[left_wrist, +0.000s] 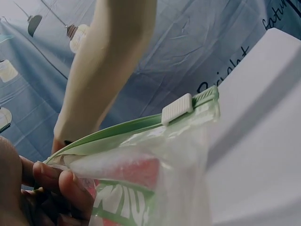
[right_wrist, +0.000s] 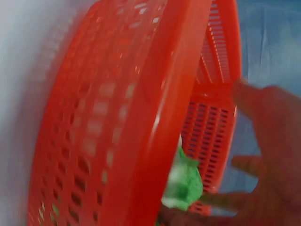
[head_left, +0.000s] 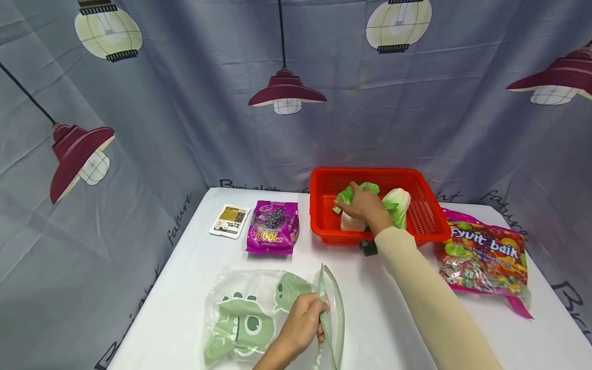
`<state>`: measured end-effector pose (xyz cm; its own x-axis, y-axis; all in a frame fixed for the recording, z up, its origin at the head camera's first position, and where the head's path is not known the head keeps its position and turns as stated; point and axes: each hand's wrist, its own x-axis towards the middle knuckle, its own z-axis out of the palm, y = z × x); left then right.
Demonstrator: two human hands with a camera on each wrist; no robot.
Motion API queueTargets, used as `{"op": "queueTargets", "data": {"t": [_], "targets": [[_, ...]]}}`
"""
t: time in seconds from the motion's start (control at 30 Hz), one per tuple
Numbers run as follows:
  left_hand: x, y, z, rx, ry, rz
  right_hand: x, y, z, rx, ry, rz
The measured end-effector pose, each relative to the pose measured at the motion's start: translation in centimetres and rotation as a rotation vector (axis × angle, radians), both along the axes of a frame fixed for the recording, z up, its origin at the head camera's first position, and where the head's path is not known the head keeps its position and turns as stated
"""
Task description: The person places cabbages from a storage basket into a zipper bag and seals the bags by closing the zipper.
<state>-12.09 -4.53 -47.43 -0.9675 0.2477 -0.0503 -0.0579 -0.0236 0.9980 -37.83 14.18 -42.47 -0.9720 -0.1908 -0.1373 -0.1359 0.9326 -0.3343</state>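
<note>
My left hand [head_left: 302,321] grips the green zip edge of a clear plastic bag [head_left: 252,318] printed with a green dinosaur. The mouth of the bag gapes toward the right, and a white slider [left_wrist: 178,109] sits near the zip's end in the left wrist view. Farther back, my right hand [head_left: 365,205] reaches over the near rim of a red plastic basket [head_left: 319,221]. Its fingers are spread above a leafy green vegetable with a white base [right_wrist: 183,183], partly hidden by the hand. A pale napa cabbage [head_left: 399,201] lies to its right in the basket.
Left of the basket are a purple snack packet [head_left: 273,228] and a small flat white packet [head_left: 229,221]. A large colourful candy bag [head_left: 483,257] lies at the basket's right. The white table [head_left: 176,288] meets a grey printed curtain [head_left: 259,144] at the back and sides.
</note>
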Motion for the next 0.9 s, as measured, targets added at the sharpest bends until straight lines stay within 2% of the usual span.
{"op": "queueTargets", "data": {"t": [0.2, 0.47, 0.57, 0.67, 0.9], "targets": [[0.1, -0.2, -0.3, 0.02, -0.012, 0.01, 0.1, -1.3, -0.1, 0.0, -0.105, -0.113], [0.2, 0.0, -0.7, 0.028, -0.026, 0.017, 0.5, -2.0, -1.3, 0.108, -0.158, -0.118], [0.2, 0.3, -0.5, 0.015, -0.018, 0.015, 0.4, -1.9, -1.6, 0.102, -0.13, -0.131], [0.3, 0.3, -0.3, 0.007, -0.015, 0.017, 0.2, -1.6, -1.4, 0.053, -0.076, -0.133], [0.3, 0.2, -0.1, 0.016, -0.024, 0.003, 0.8, -0.7, 0.7, -0.061, 0.012, -0.073]]}}
